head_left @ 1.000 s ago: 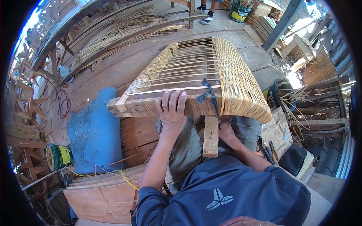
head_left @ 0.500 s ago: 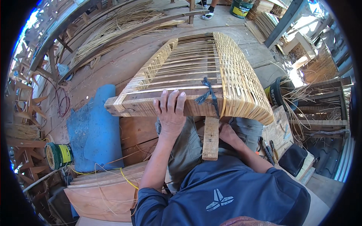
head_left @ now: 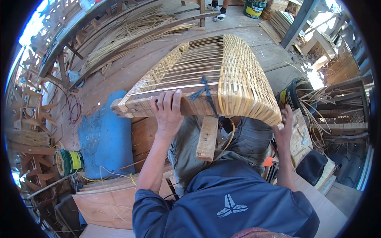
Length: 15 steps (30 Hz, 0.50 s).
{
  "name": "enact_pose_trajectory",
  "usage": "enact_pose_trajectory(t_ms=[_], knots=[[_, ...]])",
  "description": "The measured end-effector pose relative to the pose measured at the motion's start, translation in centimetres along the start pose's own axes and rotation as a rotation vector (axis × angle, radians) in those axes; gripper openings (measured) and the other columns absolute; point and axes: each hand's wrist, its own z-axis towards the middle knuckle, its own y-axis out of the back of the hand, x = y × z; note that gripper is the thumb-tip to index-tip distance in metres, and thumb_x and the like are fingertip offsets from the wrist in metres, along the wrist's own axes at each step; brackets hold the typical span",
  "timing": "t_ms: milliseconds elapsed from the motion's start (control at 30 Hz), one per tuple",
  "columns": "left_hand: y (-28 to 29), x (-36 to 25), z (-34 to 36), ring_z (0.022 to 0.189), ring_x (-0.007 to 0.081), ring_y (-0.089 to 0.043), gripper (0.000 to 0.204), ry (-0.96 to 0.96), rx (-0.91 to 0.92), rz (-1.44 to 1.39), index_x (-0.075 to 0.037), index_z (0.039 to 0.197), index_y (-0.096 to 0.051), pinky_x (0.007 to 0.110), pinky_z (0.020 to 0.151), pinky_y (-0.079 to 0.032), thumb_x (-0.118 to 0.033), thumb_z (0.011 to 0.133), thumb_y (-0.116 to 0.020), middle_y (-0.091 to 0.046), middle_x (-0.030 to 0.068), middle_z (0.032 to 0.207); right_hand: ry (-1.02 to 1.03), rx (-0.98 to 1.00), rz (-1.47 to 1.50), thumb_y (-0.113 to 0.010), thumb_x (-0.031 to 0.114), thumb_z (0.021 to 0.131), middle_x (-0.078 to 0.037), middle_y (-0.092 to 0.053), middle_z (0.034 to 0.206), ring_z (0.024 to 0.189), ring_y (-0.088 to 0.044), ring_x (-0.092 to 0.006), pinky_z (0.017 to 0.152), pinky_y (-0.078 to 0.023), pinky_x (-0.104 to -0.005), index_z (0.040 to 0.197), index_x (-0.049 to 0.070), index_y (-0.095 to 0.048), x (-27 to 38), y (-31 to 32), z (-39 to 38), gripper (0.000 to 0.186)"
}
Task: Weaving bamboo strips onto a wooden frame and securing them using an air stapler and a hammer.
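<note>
Left hand [head_left: 167, 116]: fingers [head_left: 176, 102] holding wooden rail [head_left: 194, 108] | right hand [head_left: 284, 129]: sitting at rattan weave [head_left: 243, 79] corner, finger grip unclear | firm bracing should be preventing tipping

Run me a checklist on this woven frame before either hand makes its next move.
1. Left hand on the near wooden rail: ok; its fingers lie over the rail.
2. Right hand touching the woven frame: cannot tell; it is at the near right corner, but contact is unclear.
3. Dark blue tie in place: ok; it is knotted at the near rail.
4. Top surface densely woven throughout: not ok; the right side is dense, but the middle has only spaced strips.
5. No loose strand below the frame: not ok; a curved pale strand shows there, in front of the trousers.
</note>
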Motion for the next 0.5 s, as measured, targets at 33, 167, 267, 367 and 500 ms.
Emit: enact_pose_trajectory(t_ms=[33,167,267,367,500], knots=[[0.6,0.1,0.0,0.112,0.0290,-0.043,0.068,0.001,0.016,0.007,-0.009,0.123,-0.044,0.052,0.101,-0.024,0.000,0.059,-0.063,-0.046,0.0103,0.117,0.155,0.018,-0.082,-0.069,0.007,0.079,-0.014,-0.046,0.127,0.112,-0.050,-0.0214,0.094,-0.041,-0.0315,0.139,0.001,-0.026,0.5,-0.1,1.0,0.074],[2.1,0.7,1.1,0.112,0.0283,-0.045,0.073,-0.015,0.038,0.043,-0.008,0.126,-0.043,0.054,0.099,-0.026,-0.001,0.057,-0.063,-0.047,0.0096,0.115,0.644,0.038,-0.128,-0.073,0.011,0.076,-0.014,-0.041,0.133,0.122,-0.043,-0.0238,0.101,-0.036,-0.0343,0.140,0.003,-0.026,0.4,-1.7,4.8,0.080],[4.2,0.4,3.0,0.112,0.0295,-0.045,0.075,-0.004,0.105,0.076,-0.007,0.127,-0.042,0.054,0.100,-0.025,-0.001,0.055,-0.064,-0.047,0.0103,0.116,0.678,0.106,0.403,-0.077,0.014,0.072,-0.014,-0.035,0.140,0.128,-0.036,-0.0287,0.107,-0.031,-0.0420,0.138,0.008,-0.031,-0.3,-2.0,5.2,0.081],[8.0,1.8,4.8,0.113,0.0306,-0.045,0.081,0.027,0.154,0.134,-0.005,0.131,-0.040,0.052,0.102,-0.025,-0.006,0.055,-0.068,-0.047,0.0119,0.118,0.827,0.074,0.478,-0.078,0.019,0.071,-0.016,-0.036,0.139,0.129,-0.036,-0.0285,0.106,-0.033,-0.0434,0.137,0.009,-0.034,2.9,-2.3,7.1,0.080],[11.8,8.8,12.2,0.116,0.0293,-0.045,0.091,-0.046,0.076,0.110,-0.005,0.134,-0.037,0.049,0.103,-0.026,-0.023,0.055,-0.079,-0.049,0.0132,0.124,1.060,-0.061,0.393,-0.080,0.041,0.067,-0.019,-0.036,0.138,0.127,-0.039,-0.0300,0.104,-0.035,-0.0434,0.137,0.005,-0.032,15.1,-2.6,13.7,0.093]])
